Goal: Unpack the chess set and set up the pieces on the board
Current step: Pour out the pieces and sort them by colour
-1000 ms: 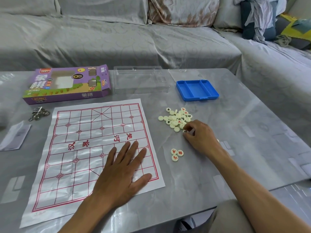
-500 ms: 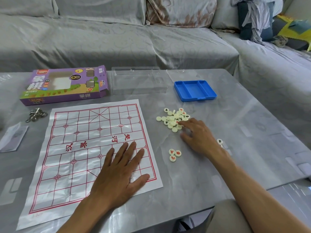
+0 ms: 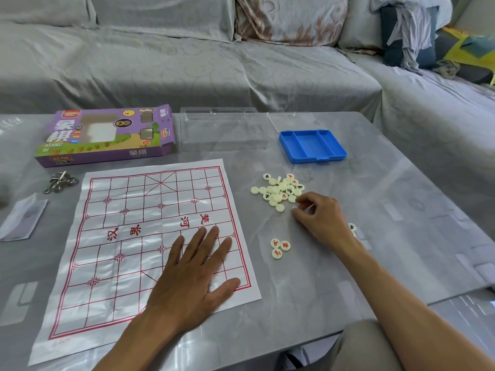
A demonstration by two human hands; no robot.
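The paper board [image 3: 150,242] lies flat on the grey tabletop [image 3: 388,210], with no piece on it yet. The left hand [image 3: 192,277] rests on the board's near right part, fingers straight and spread, pressing the thin sheet down; it looks light and creased, so it would likely slide or curl without that weight. To the right of the board sits the pile of pieces [image 3: 280,191], small cream discs with red or black characters, some face down. The right hand [image 3: 321,218] is at the pile's near right edge, its fingers [image 3: 301,201] curled as if pinching a disc, though whether one is actually held cannot be told. Three red pieces [image 3: 280,248] lie apart, nearer the person, and another piece [image 3: 352,227] shows just behind the right wrist. The discs look hard, smooth and light, best pinched by the rim between thumb and forefinger.
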